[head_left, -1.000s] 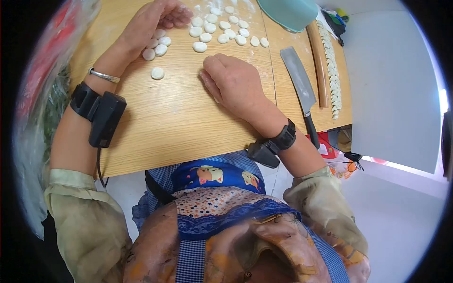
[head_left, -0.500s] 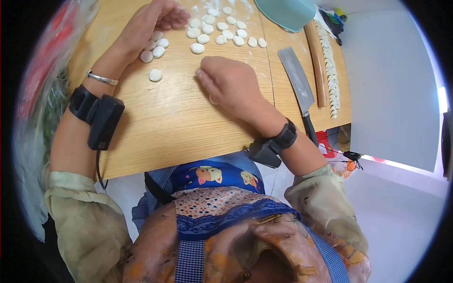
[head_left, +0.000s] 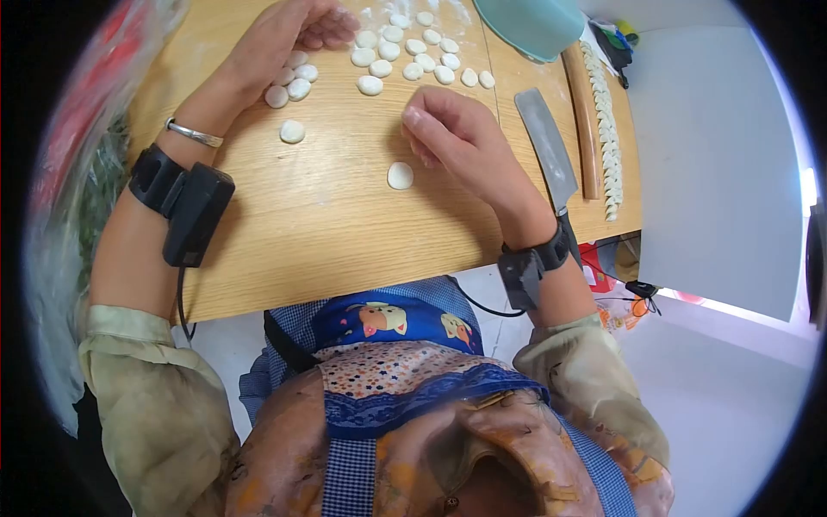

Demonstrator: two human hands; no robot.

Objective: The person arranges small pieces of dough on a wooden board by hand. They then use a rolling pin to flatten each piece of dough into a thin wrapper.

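Fingers loosely bent and nothing seen in its grasp, my left hand (head_left: 289, 39) rests at the upper left beside small white dough pieces (head_left: 299, 89). My right hand (head_left: 457, 133) is curled in a loose fist over the middle of the wooden table, with no item showing in it. Just left of its fingers lies a flat round dough disc (head_left: 401, 176). A single dough piece (head_left: 292, 131) sits apart, between my two hands. Farther back, several more dough pieces (head_left: 388, 52) are scattered on the floury tabletop.
A cleaver (head_left: 549, 142) lies right of my right hand, its handle toward me. Beyond it are a wooden rolling pin (head_left: 583, 129) and a braided dough strip (head_left: 607, 129). A teal bowl (head_left: 534, 30) stands at the back. Plastic wrapping (head_left: 73, 172) lines the left side.
My right hand has moved right and turned, uncovering the flat dough disc that was under it. My left hand stays in nearly the same place.
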